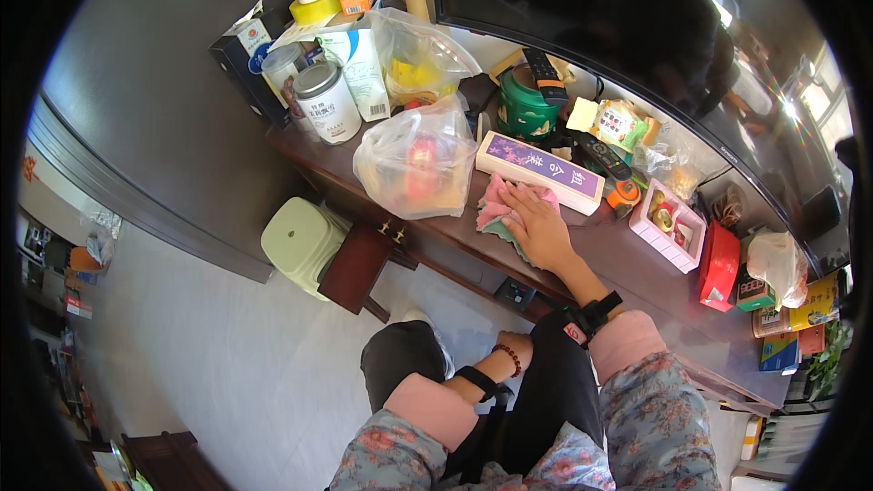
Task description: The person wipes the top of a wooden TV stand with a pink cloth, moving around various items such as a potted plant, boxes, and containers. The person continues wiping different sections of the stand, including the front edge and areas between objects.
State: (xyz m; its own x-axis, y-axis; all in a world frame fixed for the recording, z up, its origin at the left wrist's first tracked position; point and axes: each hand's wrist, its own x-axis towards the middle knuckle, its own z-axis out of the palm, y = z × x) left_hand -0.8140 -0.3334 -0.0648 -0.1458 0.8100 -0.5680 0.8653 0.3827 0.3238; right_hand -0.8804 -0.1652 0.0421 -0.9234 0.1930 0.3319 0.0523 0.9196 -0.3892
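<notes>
My right hand lies palm down on a pink and green cloth, which is bunched beneath the fingers on the dark wooden cabinet top. Just beyond the fingertips lies a long box with a purple label bearing writing. To the left of the cloth sits a tied clear plastic bag with red and yellowish contents. My left hand is low between my knees, by my right thigh; its fingers are mostly hidden.
A television stands behind the clutter. Nearby are a green canister, remote controls, an orange tape measure, a pink tray and a white tin. A pale green stool and a small wooden stool stand below.
</notes>
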